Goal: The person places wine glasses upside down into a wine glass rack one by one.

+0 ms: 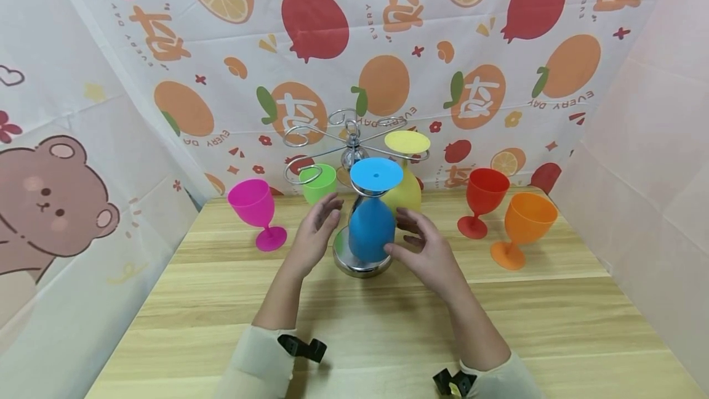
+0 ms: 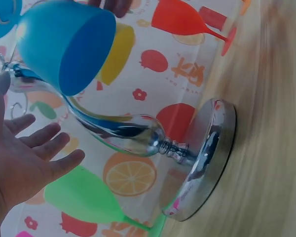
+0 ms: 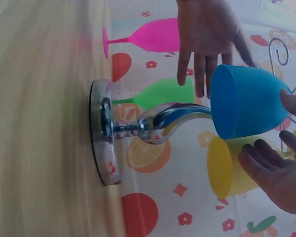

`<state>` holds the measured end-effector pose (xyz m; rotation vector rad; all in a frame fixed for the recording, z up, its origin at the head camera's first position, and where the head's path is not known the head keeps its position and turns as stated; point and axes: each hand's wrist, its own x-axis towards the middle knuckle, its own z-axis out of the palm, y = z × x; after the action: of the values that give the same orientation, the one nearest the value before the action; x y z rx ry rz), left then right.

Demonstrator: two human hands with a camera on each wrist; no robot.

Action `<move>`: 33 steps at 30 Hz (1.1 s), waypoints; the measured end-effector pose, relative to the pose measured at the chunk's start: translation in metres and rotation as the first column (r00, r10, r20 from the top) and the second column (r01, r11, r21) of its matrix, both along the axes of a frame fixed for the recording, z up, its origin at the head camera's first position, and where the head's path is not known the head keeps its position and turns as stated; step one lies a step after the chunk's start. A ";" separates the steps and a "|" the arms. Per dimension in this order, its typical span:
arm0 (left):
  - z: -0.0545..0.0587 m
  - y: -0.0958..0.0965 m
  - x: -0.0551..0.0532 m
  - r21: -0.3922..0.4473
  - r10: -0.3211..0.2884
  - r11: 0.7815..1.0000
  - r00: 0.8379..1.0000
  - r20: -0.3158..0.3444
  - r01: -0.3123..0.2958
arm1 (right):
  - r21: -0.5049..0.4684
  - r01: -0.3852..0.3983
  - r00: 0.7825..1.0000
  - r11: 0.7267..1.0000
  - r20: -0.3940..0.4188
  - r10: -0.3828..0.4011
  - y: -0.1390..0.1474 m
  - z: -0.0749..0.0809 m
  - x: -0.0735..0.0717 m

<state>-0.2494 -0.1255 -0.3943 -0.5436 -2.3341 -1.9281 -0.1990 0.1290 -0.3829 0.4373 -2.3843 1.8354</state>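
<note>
A chrome goblet rack with curled wire arms stands on a round base. From one of its arms the blue goblet hangs upside down, its foot above the wire loop. Behind it a yellow goblet hangs the same way. My left hand is to the left of the blue goblet, fingers apart and holding nothing. On the other side is my right hand, its thumb tip right at the blue bowl and its fingers loosely bent beside it, overlapping the yellow bowl in the right wrist view.
A magenta goblet and a green goblet stand upright to the left of the rack. Upright at the right are a red goblet and an orange goblet. A fruit-print cloth hangs behind the wooden table.
</note>
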 end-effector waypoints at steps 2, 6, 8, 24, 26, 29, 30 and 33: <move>0.002 0.002 -0.007 0.002 0.001 1.000 1.000 0.019 -0.001 | 0.004 0.025 0.999 1.000 -0.033 -0.024 0.001 0.003 -0.001; 0.008 0.009 -0.021 0.012 -0.005 1.000 0.997 0.072 0.005 | 0.023 0.060 0.994 0.998 -0.095 -0.058 0.000 0.012 -0.004; 0.010 0.012 -0.029 0.004 -0.013 1.000 0.994 0.104 0.012 | 0.050 0.065 0.993 0.997 -0.107 -0.059 -0.002 0.014 -0.006; 0.002 0.025 -0.062 0.040 -0.177 0.984 0.961 0.212 0.172 | 0.329 0.268 0.876 0.905 -0.474 -0.088 -0.033 0.018 -0.006; 0.000 0.026 -0.063 0.068 -0.201 0.979 0.955 0.219 0.191 | 0.342 0.269 0.873 0.900 -0.481 -0.079 -0.035 0.018 -0.006; -0.002 0.027 -0.063 0.101 -0.216 0.975 0.951 0.223 0.198 | 0.356 0.267 0.874 0.895 -0.481 -0.070 -0.037 0.017 -0.006; -0.002 0.028 -0.064 0.105 -0.215 0.975 0.951 0.221 0.196 | 0.358 0.265 0.876 0.895 -0.478 -0.068 -0.037 0.017 -0.006; -0.002 0.029 -0.066 0.122 -0.215 0.974 0.952 0.217 0.192 | 0.355 0.255 0.882 0.899 -0.466 -0.066 -0.038 0.017 -0.007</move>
<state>-0.3157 -0.0960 -0.3966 -0.6048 -2.3784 -2.3006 -0.2060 0.0913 -0.3661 0.5933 -2.3668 1.0135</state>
